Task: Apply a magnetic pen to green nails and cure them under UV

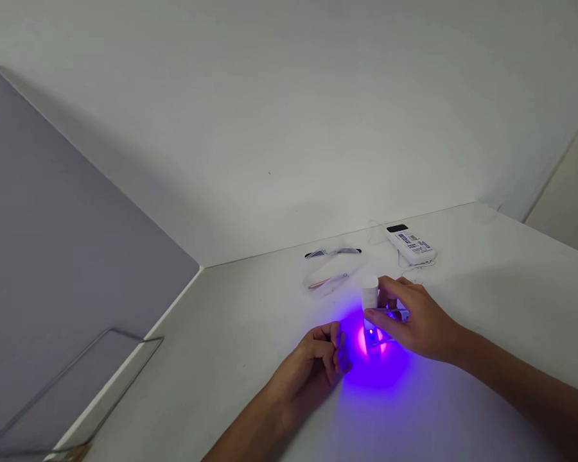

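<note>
My right hand (417, 314) grips a small white lamp (370, 292) with thumb and fingers, holding it upright low over the white table. Violet light shines from its lower end, with pink glare around it. Left of the lamp is my left hand (318, 359), its fingers curled in and the fingertips lit violet at the edge of the glow. Whatever those fingers hold, if anything, is hidden. The two hands stay apart, the lit patch lying between them.
Behind the hands lies a thin pinkish stick (326, 282) in what looks like clear plastic, with a dark-tipped clear item (333, 253) beyond. A white power bank (411, 244) with a cord stands farther right. The wall (293, 128) closes the back; a wire frame (72, 372) is lower left.
</note>
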Available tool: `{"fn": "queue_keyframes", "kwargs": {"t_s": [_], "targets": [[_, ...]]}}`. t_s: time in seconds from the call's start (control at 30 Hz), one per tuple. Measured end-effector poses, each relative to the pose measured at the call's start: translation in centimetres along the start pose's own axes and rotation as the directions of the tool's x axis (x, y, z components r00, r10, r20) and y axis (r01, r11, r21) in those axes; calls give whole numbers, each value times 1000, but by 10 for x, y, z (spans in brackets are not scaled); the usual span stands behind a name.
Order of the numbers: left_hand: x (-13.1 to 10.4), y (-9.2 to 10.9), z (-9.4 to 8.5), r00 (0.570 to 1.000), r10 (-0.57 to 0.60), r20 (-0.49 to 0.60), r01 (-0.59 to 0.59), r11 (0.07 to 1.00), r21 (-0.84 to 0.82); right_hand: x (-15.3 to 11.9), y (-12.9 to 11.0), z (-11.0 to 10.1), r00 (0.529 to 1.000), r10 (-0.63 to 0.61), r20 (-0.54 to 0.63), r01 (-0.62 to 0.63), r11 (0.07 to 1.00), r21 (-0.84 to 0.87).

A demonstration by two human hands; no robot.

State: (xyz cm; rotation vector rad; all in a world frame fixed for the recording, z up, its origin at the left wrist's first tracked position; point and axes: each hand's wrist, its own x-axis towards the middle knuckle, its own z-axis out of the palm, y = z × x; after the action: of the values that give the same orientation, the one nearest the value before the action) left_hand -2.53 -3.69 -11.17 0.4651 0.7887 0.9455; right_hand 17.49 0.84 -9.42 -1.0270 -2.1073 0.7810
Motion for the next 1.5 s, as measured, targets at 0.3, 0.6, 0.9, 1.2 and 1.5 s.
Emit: {"fn": "queue_keyframes", "kwargs": {"t_s": [0.3, 0.6, 0.9, 1.2, 1.5], "targets": [[0, -1, -5, 999, 3, -51, -5, 1000, -25, -2, -2, 1, 1000, 4, -6, -4, 1000, 23], [3, 0, -7, 998, -12, -56, 9, 999, -51, -1, -2, 0, 1000, 6, 1, -6, 1000, 16], [2, 0, -6, 998, -10, -70, 9, 1000, -14, -1, -2, 1, 1000, 11, -11, -11, 1000, 5], [0, -1, -3, 998, 18, -64, -14, 999, 51, -2, 0, 1, 1000, 2, -7, -2, 1000, -27], [0, 0, -3, 997, 23, -69, -23, 1000, -10, -2, -2, 0, 1000, -11, -8, 10, 1000, -23]]}}
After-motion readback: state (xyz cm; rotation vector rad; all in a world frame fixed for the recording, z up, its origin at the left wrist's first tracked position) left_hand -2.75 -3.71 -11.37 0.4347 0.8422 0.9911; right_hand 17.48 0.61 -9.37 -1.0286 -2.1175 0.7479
